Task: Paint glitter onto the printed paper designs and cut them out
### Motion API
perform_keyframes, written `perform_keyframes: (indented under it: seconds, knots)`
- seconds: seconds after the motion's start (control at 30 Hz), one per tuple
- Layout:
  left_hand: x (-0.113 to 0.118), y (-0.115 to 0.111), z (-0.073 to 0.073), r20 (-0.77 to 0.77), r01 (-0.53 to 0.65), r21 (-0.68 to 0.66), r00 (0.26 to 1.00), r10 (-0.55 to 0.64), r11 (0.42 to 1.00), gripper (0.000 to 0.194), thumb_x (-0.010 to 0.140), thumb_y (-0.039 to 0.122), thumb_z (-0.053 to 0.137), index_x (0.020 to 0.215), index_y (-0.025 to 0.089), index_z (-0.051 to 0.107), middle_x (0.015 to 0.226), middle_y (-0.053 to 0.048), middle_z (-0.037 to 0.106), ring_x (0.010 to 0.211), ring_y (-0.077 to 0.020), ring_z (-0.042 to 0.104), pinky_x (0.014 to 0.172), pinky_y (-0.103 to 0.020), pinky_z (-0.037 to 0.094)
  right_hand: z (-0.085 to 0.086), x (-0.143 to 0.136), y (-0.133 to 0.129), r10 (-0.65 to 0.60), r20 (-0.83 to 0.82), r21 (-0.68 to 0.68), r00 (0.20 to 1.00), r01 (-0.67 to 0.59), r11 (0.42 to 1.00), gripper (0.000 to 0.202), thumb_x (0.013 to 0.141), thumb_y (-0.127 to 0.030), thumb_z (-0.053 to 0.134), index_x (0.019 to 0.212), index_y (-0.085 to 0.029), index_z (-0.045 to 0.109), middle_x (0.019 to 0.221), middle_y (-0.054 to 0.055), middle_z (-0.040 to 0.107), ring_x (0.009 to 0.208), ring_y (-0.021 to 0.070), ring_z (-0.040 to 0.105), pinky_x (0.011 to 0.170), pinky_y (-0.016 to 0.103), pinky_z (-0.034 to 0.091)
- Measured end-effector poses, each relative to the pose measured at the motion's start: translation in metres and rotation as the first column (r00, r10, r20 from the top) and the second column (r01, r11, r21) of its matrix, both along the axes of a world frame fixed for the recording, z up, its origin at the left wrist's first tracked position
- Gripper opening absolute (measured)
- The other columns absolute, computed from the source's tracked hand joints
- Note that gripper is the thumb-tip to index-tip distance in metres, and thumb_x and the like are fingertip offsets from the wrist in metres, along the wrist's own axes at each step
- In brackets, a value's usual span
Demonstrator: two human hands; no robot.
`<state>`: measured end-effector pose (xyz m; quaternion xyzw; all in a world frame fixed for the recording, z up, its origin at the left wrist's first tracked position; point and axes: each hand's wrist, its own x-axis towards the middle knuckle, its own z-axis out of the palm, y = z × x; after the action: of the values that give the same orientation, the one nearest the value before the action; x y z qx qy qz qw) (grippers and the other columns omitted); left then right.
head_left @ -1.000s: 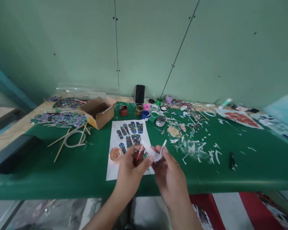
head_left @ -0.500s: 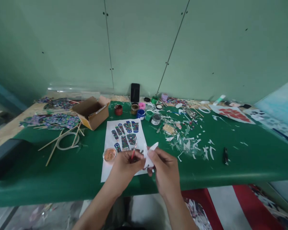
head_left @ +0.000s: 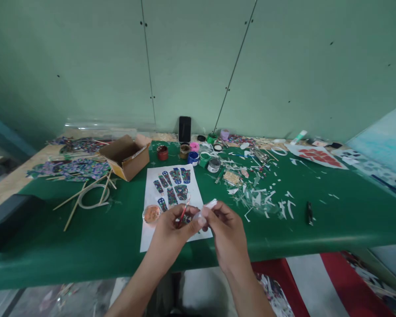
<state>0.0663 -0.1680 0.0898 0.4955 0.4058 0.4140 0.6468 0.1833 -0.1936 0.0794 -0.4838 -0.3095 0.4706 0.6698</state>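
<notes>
Over the lower right part of a white sheet (head_left: 149,237), my two hands are close together at chest height. My left hand (head_left: 174,224) is closed, with a thin red paintbrush (head_left: 184,212) slanting up between thumb and fingers. Its thumb and fingertips also meet a small white paper piece (head_left: 211,204). My right hand (head_left: 227,226) pinches that piece, so most of it is hidden by fingers. Several dark patterned cutouts (head_left: 172,197) lie on the sheet. A round tub of orange paint (head_left: 151,214) stands at the sheet's left edge, beside my left hand.
Paint jars (head_left: 193,158) stand behind the sheet. To their left is an open cardboard box (head_left: 132,160), with sticks and a tubing coil (head_left: 82,200) before it. White scraps (head_left: 267,197) litter the right side near a small black tool (head_left: 309,213). A phone (head_left: 185,129) leans on the wall.
The white piece has turned and is now mostly covered by my fingers. My fingertips have come closer together. The paintbrush stays in my left hand.
</notes>
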Motion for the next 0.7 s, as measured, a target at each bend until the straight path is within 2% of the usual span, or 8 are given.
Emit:
perform_keyframes:
  seconds: [0.1, 0.17, 0.3, 0.47, 0.53, 0.6, 0.67, 0.7]
  knots:
    - [-0.001, 0.0024, -0.0001, -0.057, -0.035, 0.002, 0.998, 0.035, 0.999, 0.031, 0.057, 0.036, 0.086, 0.072, 0.016, 0.068, 0.054, 0.004, 0.055, 0.048, -0.0068, 0.043, 0.045, -0.019, 0.032, 0.004, -0.0017, -0.0023, 0.007, -0.041, 0.031, 0.999, -0.006, 1.0, 0.028, 0.068, -0.04, 0.079, 0.065, -0.019, 0.061, 0.062, -0.002, 0.06, 0.06, 0.0105, 0.052, 0.06, 0.023, 0.043]
    - [-0.002, 0.0034, -0.0008, -0.094, -0.044, 0.012, 0.995, 0.045, 0.999, 0.031, 0.054, 0.036, 0.086, 0.07, 0.016, 0.068, 0.051, 0.004, 0.055, 0.044, -0.0056, 0.037, 0.041, -0.019, 0.028, 0.0046, -0.0018, -0.0036, 0.019, -0.098, 0.021, 0.995, -0.017, 1.0, 0.03, 0.066, -0.04, 0.081, 0.063, -0.02, 0.058, 0.062, -0.002, 0.06, 0.06, 0.0103, 0.05, 0.059, 0.023, 0.042]
    - [-0.0039, 0.0022, -0.003, -0.129, 0.015, 0.047, 0.992, -0.009, 0.999, 0.027, 0.061, 0.039, 0.082, 0.069, 0.016, 0.07, 0.063, -0.002, 0.067, 0.056, -0.0115, 0.053, 0.053, -0.023, 0.042, 0.0004, -0.0015, -0.0032, -0.001, -0.19, -0.02, 0.982, -0.002, 1.0, 0.038, 0.061, -0.042, 0.083, 0.059, -0.019, 0.053, 0.056, -0.005, 0.053, 0.053, 0.0072, 0.042, 0.053, 0.021, 0.036]
    - [-0.0054, -0.0006, -0.0035, -0.166, 0.049, 0.09, 0.986, -0.033, 0.995, 0.024, 0.068, 0.04, 0.076, 0.07, 0.016, 0.071, 0.068, -0.004, 0.069, 0.064, -0.0145, 0.058, 0.062, -0.026, 0.046, -0.0038, -0.0039, -0.0015, -0.057, -0.225, -0.033, 0.973, 0.051, 0.998, 0.045, 0.06, -0.045, 0.084, 0.055, -0.019, 0.047, 0.05, -0.007, 0.046, 0.049, 0.0061, 0.041, 0.051, 0.021, 0.035]
    - [-0.006, -0.0007, -0.0023, -0.161, 0.066, 0.109, 0.986, -0.048, 0.992, 0.023, 0.071, 0.039, 0.075, 0.071, 0.017, 0.07, 0.068, -0.003, 0.068, 0.065, -0.0147, 0.058, 0.063, -0.026, 0.047, -0.0018, -0.0049, -0.0018, -0.086, -0.234, -0.038, 0.969, 0.079, 0.996, 0.04, 0.059, -0.045, 0.084, 0.065, -0.02, 0.053, 0.054, -0.008, 0.05, 0.05, 0.0065, 0.043, 0.05, 0.021, 0.036]
    - [-0.0065, -0.0008, -0.0004, -0.154, 0.069, 0.164, 0.987, -0.043, 0.984, 0.02, 0.07, 0.037, 0.075, 0.07, 0.018, 0.07, 0.071, -0.004, 0.067, 0.068, -0.0148, 0.058, 0.064, -0.025, 0.048, 0.001, -0.0048, -0.0027, -0.113, -0.23, -0.062, 0.967, 0.101, 0.993, 0.043, 0.058, -0.042, 0.085, 0.086, -0.021, 0.059, 0.054, -0.01, 0.051, 0.049, 0.0074, 0.044, 0.05, 0.021, 0.036]
    - [-0.0066, -0.0012, 0.0016, -0.122, 0.053, 0.208, 0.992, -0.028, 0.977, 0.019, 0.068, 0.035, 0.078, 0.068, 0.018, 0.07, 0.086, -0.007, 0.069, 0.08, -0.0172, 0.061, 0.07, -0.026, 0.05, 0.0021, -0.0035, -0.0042, -0.086, -0.216, -0.084, 0.973, 0.069, 0.994, 0.053, 0.059, -0.04, 0.085, 0.101, -0.024, 0.057, 0.051, -0.012, 0.049, 0.047, 0.0083, 0.044, 0.048, 0.021, 0.036]
    - [-0.0064, -0.0016, 0.0023, -0.092, 0.047, 0.211, 0.995, -0.028, 0.976, 0.019, 0.067, 0.035, 0.078, 0.067, 0.018, 0.07, 0.094, -0.008, 0.069, 0.086, -0.0189, 0.062, 0.073, -0.028, 0.052, 0.0014, -0.0026, -0.0053, -0.036, -0.206, -0.085, 0.978, 0.019, 0.996, 0.05, 0.061, -0.04, 0.085, 0.099, -0.024, 0.058, 0.051, -0.011, 0.05, 0.047, 0.0086, 0.044, 0.049, 0.021, 0.036]
